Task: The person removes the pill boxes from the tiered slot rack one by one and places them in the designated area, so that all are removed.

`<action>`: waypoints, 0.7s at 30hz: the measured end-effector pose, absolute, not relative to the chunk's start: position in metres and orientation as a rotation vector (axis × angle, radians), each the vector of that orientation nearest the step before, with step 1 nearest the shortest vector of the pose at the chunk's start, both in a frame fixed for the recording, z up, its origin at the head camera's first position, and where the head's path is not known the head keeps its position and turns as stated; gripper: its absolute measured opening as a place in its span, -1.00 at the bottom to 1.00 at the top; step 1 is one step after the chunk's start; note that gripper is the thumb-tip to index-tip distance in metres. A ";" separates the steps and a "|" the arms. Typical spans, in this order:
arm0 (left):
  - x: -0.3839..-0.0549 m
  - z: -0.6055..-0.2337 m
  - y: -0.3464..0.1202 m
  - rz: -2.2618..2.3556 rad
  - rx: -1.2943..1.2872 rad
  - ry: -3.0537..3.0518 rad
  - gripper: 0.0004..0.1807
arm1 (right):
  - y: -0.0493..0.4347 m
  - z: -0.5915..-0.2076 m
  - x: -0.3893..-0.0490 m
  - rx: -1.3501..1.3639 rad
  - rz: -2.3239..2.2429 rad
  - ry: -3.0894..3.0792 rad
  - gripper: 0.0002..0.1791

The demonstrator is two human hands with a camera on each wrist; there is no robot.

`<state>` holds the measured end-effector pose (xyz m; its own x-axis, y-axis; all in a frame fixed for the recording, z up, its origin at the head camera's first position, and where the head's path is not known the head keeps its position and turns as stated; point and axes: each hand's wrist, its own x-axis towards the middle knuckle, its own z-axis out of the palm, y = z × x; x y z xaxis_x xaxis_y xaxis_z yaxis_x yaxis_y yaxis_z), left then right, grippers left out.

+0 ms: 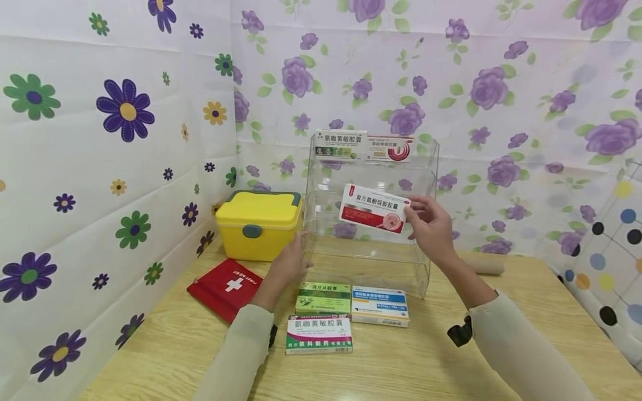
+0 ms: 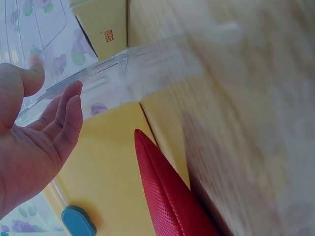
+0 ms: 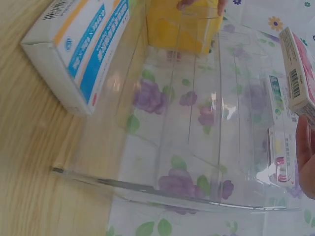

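My right hand (image 1: 432, 229) pinches the right end of a white and red medicine box (image 1: 373, 209), held up tilted before the clear tiered rack (image 1: 368, 248). That box (image 3: 298, 73) shows edge-on in the right wrist view. My left hand (image 1: 290, 266) is at the rack's left side panel, fingers loosely extended and thumb apart; whether it presses the panel is unclear. Two medicine boxes, one white and green (image 1: 341, 146) and one white and red-ringed (image 1: 390, 149), stand on the top tier. Before the rack lie a green box (image 1: 323, 298), a blue and white box (image 1: 380, 306) and a pink and green box (image 1: 319, 334).
A yellow case (image 1: 257, 231) with a dark latch stands left of the rack. In front of it lies a red first aid pouch (image 1: 225, 289), close to my left forearm. A tan roll (image 1: 484, 266) lies behind on the right of the wooden table (image 1: 401, 367).
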<state>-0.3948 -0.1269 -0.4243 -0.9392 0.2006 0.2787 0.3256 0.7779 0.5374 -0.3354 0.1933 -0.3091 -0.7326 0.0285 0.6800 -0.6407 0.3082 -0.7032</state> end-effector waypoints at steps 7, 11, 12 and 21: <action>-0.395 -0.427 -0.128 -0.870 -0.430 -2.751 -0.06 | 0.210 -0.323 -0.326 0.602 1.448 -2.075 -0.68; -0.396 -0.425 -0.130 -0.872 -0.422 -2.767 -0.05 | 0.220 -0.335 -0.328 0.609 1.439 -2.132 -0.66; -0.396 -0.425 -0.130 -0.873 -0.420 -2.770 -0.05 | 0.224 -0.341 -0.330 0.607 1.444 -2.141 -0.66; -0.394 -0.423 -0.129 -0.893 -0.431 -2.781 -0.04 | 0.246 -0.361 -0.325 0.584 1.447 -2.237 -0.65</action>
